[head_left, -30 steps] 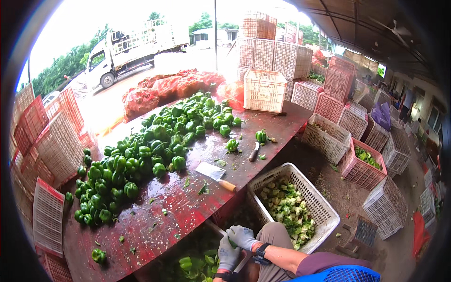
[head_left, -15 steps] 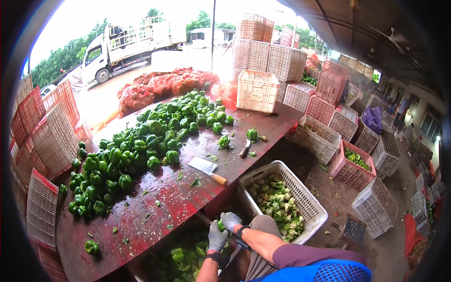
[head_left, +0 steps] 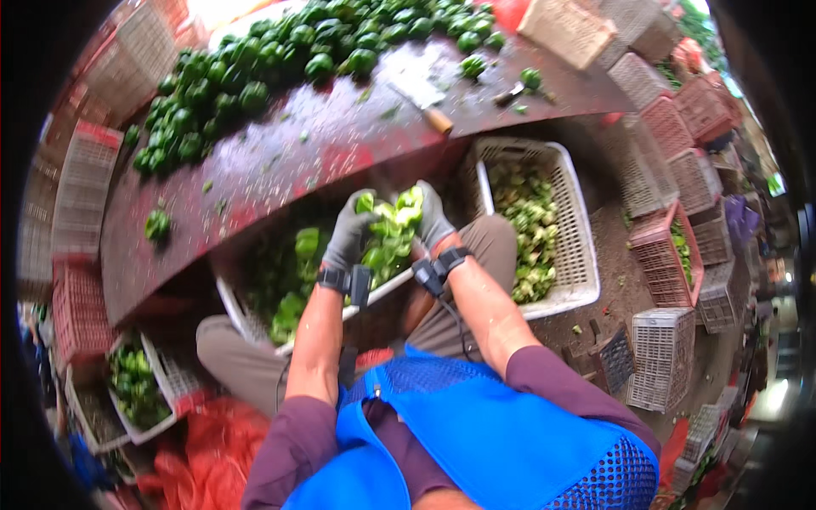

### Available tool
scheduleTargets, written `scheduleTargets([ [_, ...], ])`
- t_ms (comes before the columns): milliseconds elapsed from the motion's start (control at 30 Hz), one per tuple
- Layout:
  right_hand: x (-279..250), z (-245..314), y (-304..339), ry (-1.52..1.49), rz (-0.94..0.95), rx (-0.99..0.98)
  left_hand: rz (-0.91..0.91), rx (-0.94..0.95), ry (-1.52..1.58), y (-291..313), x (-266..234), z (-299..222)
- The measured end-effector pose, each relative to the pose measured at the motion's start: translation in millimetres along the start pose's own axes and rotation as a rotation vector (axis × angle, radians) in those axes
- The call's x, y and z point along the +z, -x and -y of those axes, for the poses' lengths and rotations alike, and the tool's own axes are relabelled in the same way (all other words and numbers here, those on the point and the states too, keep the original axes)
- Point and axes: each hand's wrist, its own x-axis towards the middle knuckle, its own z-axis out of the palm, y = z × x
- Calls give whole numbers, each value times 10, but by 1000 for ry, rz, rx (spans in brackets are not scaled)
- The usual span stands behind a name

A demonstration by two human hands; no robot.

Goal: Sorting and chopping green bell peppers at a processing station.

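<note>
A light green pepper piece (head_left: pixel 410 204) is gripped in the gloved right hand (head_left: pixel 435 221), its fingers closed on the outer side. A smaller pepper bit (head_left: pixel 365 202) is pinched at the fingertips of the gloved left hand (head_left: pixel 347 231), which is curled nearly closed. Whether the two are joined cannot be told, as the view is blurred. Both hands are held side by side over a white crate (head_left: pixel 241 313), in which cut peppers (head_left: pixel 291 314) are heaped, mostly toward eight o'clock from the hands. At three o'clock, a second white crate (head_left: pixel 586 255) is filled with pale green scraps (head_left: pixel 523 238). Beyond the hands, a red-stained table (head_left: pixel 340 127) is seen; whole green peppers (head_left: pixel 246 76) are piled on it at eleven o'clock. A cleaver (head_left: pixel 439 121) is laid near its edge just past twelve, and a small knife (head_left: pixel 510 93) between one and two. One pepper (head_left: pixel 157 225) is set apart at nine.
</note>
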Motion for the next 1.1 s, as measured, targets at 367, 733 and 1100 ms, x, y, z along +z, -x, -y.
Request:
scheduleTargets([
  [367, -308, 51, -571, 1365, 212, -1281, -279, 247, -1021, 329, -437, -27],
  [733, 117, -190, 74, 235, -22, -211, -37, 417, -1512, 542, 345, -203],
  [1100, 182, -429, 470, 875, 0, -621, 57, 273, -1365, 752, 202, -322],
])
